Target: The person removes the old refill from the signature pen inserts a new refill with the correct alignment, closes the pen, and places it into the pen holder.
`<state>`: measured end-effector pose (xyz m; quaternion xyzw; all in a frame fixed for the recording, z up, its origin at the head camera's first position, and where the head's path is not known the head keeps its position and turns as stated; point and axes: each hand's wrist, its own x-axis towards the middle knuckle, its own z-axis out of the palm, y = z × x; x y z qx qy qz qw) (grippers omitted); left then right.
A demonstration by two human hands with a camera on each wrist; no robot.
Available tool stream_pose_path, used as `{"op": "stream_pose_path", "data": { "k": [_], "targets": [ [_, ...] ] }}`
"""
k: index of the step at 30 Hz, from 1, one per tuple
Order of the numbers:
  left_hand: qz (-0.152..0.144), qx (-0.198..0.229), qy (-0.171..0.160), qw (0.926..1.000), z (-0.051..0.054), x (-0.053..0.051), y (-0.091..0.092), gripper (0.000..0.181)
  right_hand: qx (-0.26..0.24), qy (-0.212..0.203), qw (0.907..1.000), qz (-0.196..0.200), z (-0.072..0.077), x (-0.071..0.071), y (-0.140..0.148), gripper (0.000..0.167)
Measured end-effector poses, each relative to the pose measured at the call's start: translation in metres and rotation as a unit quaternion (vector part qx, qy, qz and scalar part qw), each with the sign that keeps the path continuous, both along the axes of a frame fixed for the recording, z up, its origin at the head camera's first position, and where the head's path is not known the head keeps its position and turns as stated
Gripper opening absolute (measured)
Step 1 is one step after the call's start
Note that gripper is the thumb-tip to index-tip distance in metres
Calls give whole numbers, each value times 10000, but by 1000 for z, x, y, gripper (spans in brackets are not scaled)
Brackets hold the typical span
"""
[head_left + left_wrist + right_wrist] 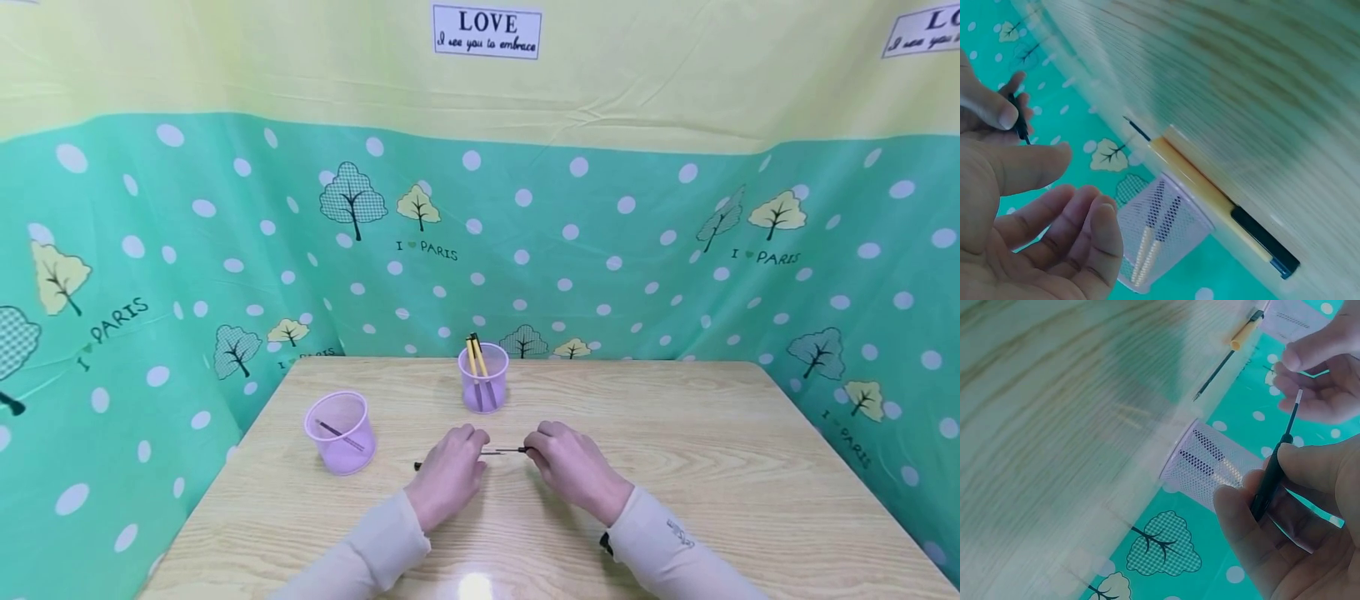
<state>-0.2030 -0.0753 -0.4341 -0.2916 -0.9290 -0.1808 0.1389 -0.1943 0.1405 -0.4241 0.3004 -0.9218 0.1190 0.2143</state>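
Pale wood covers the table (675, 417), with one purple mesh cup (347, 457) at left and another cup (502, 379) near the middle. The left hand (448, 475), loosely curved, holds nothing above a yellow pen (1194, 181) on the table; the right hand (576, 467) pinches a slim black piece (1269, 476).

A yellow pen barrel (1191, 176) with a black end and clip (1265, 237) lies crosswise beneath the left hand (450, 473), a thin dark rod (1139, 130) jutting from its other end toward the right hand (572, 465). A slim black piece (1269, 481), pinched between the right hand's thumb and fingers, points its thin, pale-tipped shaft (1294, 415) toward the left hand.
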Motion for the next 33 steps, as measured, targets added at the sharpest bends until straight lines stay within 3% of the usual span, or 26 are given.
{"op": "stream_pose_path", "data": {
  "k": [8, 18, 33],
  "targets": [
    [72, -484, 234, 9985, 0, -2, -13, 15, 42, -40, 10000, -6, -1, 0, 0, 6],
    [104, -949, 121, 9954, -3, -8, -24, 14, 88, -76, 9999, -5, -1, 1, 0, 4],
    [41, -932, 65, 9956, -9, -20, -27, 32, 47, -78, 10000, -13, -1, 1, 2, 6]
  ]
}}
